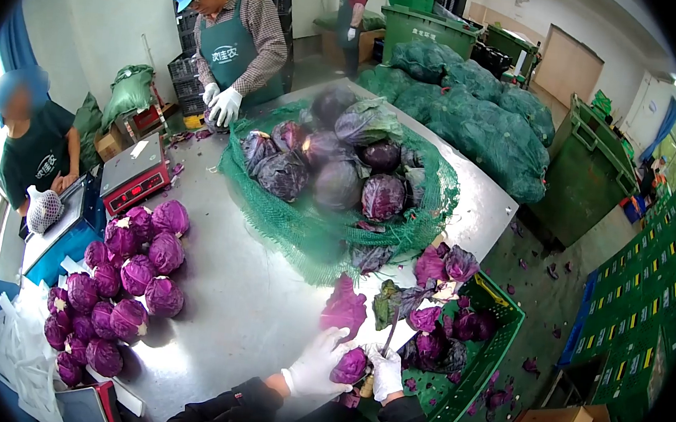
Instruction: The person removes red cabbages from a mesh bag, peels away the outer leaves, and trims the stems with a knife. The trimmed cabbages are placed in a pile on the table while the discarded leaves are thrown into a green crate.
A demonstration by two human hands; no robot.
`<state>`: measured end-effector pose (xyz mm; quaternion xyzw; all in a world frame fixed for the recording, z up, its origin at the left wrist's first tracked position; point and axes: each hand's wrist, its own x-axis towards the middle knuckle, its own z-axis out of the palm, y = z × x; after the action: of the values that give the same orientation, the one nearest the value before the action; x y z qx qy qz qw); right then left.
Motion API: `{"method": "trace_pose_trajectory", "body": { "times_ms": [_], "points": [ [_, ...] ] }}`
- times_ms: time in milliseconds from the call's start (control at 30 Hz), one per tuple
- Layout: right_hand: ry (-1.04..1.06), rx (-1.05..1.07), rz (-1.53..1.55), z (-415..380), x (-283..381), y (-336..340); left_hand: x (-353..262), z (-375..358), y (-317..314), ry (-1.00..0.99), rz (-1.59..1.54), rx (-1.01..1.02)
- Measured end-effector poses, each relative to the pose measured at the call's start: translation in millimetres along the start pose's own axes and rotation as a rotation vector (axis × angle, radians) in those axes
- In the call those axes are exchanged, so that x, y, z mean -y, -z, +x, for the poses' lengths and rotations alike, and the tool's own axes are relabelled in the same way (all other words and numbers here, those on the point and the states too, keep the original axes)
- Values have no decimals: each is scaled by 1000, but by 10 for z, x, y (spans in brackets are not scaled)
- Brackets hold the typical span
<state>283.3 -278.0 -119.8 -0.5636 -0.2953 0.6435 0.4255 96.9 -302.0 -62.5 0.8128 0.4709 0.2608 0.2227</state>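
Observation:
My left hand [316, 365], in a white glove, is closed around a small purple cabbage [350, 366] at the table's near edge. In my gloved right hand [385, 374], right beside the cabbage, is a knife [391, 335]; its thin dark blade points away from me and its grip is mostly hidden. Loose purple leaves [344, 306] lie just beyond my hands. A green crate [498, 305] with leaves and trimmings stands to the right. Farther up the table, an opened green mesh sack [272, 225] holds several untrimmed cabbages [383, 196].
Trimmed purple cabbages [137, 274] are grouped on the left of the metal table [227, 282], near a red scale [134, 173]. Two co-workers stand across and to the left; another person is farther back. Full green sacks [475, 114] and a green bin [587, 168] stand behind.

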Motion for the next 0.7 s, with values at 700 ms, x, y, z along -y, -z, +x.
{"method": "trace_pose_trajectory", "body": {
  "times_ms": [700],
  "points": [
    [5,-17,-1,4,-35,7,12,-17,-33,2,8,7]
  ]
}}
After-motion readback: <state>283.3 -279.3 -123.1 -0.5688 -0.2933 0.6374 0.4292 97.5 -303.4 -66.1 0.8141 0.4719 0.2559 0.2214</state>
